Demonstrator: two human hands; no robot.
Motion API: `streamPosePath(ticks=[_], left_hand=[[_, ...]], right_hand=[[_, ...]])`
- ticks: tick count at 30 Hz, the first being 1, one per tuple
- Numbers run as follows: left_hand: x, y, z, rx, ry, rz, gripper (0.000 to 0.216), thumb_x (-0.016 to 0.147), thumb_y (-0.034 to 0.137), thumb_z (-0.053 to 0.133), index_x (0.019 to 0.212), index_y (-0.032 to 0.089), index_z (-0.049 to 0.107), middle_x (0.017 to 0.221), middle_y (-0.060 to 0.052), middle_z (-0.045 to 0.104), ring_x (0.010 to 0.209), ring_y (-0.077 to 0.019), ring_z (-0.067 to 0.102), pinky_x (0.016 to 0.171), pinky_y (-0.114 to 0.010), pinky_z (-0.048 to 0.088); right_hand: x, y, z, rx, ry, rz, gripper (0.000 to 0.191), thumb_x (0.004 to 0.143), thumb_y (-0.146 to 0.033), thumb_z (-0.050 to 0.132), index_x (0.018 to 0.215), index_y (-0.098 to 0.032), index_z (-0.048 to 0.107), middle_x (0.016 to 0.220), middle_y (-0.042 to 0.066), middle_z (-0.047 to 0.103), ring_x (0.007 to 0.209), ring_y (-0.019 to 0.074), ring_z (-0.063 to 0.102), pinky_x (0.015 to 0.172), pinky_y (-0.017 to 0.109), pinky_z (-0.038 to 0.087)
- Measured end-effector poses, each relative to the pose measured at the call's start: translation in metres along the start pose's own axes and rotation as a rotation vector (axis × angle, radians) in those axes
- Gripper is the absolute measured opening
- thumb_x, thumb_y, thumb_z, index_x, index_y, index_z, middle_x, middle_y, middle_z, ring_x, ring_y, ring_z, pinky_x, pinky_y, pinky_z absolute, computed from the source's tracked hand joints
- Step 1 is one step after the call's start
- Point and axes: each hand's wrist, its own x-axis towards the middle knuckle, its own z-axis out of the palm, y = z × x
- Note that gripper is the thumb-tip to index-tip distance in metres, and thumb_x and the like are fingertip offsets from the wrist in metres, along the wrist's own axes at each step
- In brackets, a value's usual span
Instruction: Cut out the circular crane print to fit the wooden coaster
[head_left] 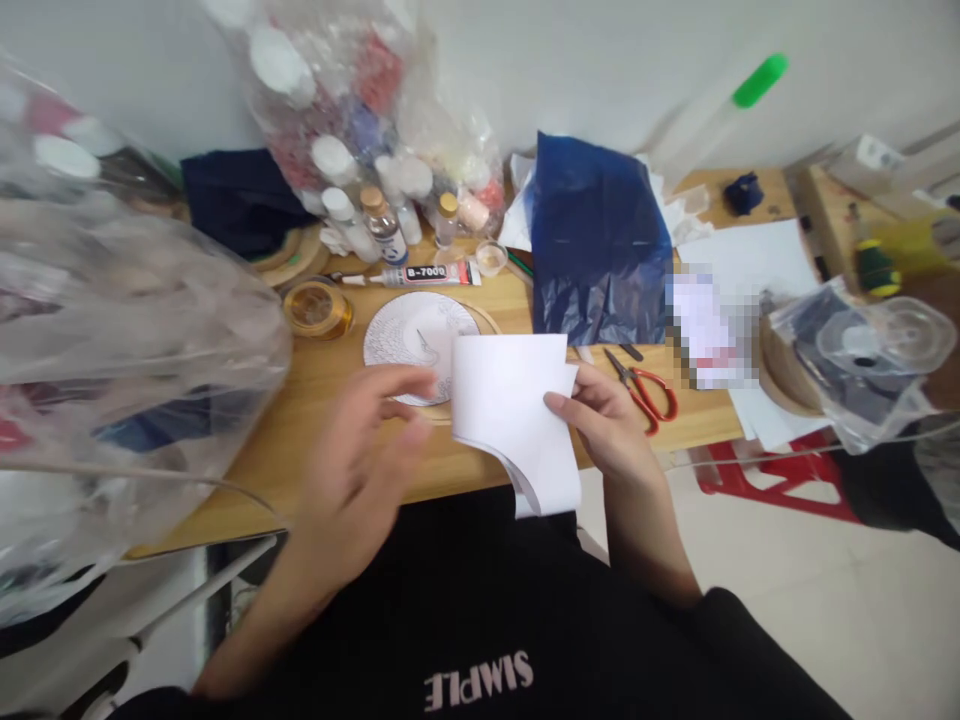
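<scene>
A folded sheet of white paper (510,400) with a curved cut along its lower left is pinched at its right edge by my right hand (600,415), thumb in front and fingers behind. My left hand (360,460), a little blurred, hovers left of the paper with thumb and fingers apart, holding nothing. Beyond the paper lies a white disc with a black line drawing (409,340), partly covered by the paper, over a pale wooden hoop (486,318). Red-handled scissors (651,395) rest on the table right of my right hand.
Glue tube B-7000 (420,274), an amber jar (319,308) and small bottles (386,228) stand behind the disc. A dark blue plastic sheet (600,250) lies back right. Bulky clear bags (135,320) crowd the left. Wire spool (855,340) sits at right, above a red stool (780,475).
</scene>
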Motion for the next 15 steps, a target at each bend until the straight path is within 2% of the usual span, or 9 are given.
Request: streamPosePath(ticks=[3,5,7,9,12,15], left_hand=[[0.010,-0.019,0.012,-0.114,-0.075,-0.191,0.046,0.079,0.032,0.066,0.123,0.023,0.055,0.127,-0.008,0.058,0.112,-0.0245,0.056,0.092,-0.038,0.047],[0.016,-0.030,0.017,-0.294,-0.124,-0.356,0.043,0.078,0.031,0.066,0.119,0.020,0.057,0.117,-0.009,0.065,0.105,-0.0247,0.060,0.087,-0.037,0.048],[0.019,-0.035,0.016,-0.414,-0.133,-0.442,0.039,0.077,0.030,0.066,0.114,0.018,0.060,0.103,-0.008,0.070,0.096,-0.0235,0.063,0.081,-0.034,0.049],[0.020,-0.035,0.013,-0.462,-0.118,-0.462,0.038,0.076,0.029,0.068,0.111,0.017,0.062,0.096,-0.006,0.072,0.090,-0.0215,0.064,0.078,-0.032,0.048],[0.021,-0.033,0.007,-0.491,-0.110,-0.457,0.036,0.074,0.027,0.070,0.108,0.017,0.064,0.093,-0.005,0.072,0.085,-0.0187,0.064,0.075,-0.029,0.047],[0.021,-0.034,0.007,-0.515,-0.103,-0.476,0.040,0.073,0.027,0.071,0.110,0.018,0.063,0.094,-0.004,0.072,0.085,-0.0179,0.063,0.074,-0.028,0.047]], right_hand=[[0.000,0.004,0.009,0.060,-0.010,0.061,0.020,0.074,-0.035,0.072,0.090,-0.024,0.068,0.075,0.000,0.068,0.065,0.0151,0.062,0.058,0.026,0.050],[0.002,0.005,0.014,0.046,-0.005,0.064,0.020,0.076,-0.036,0.072,0.091,-0.024,0.069,0.076,0.000,0.068,0.066,0.0148,0.062,0.058,0.025,0.049],[0.004,0.005,0.017,0.004,0.002,0.033,0.017,0.077,-0.036,0.070,0.089,-0.023,0.070,0.077,0.001,0.068,0.067,0.0139,0.060,0.060,0.024,0.047],[0.006,0.004,0.017,-0.045,-0.002,-0.016,0.017,0.081,-0.039,0.067,0.082,-0.021,0.070,0.074,0.000,0.066,0.066,0.0129,0.058,0.060,0.024,0.046],[0.006,0.001,0.014,-0.147,-0.001,-0.059,0.029,0.084,-0.043,0.061,0.069,-0.019,0.067,0.066,0.000,0.061,0.061,0.0124,0.053,0.058,0.024,0.043],[0.005,0.000,0.013,-0.217,0.022,-0.058,0.029,0.083,-0.044,0.062,0.070,-0.019,0.068,0.064,0.000,0.061,0.059,0.0130,0.052,0.055,0.025,0.042]])
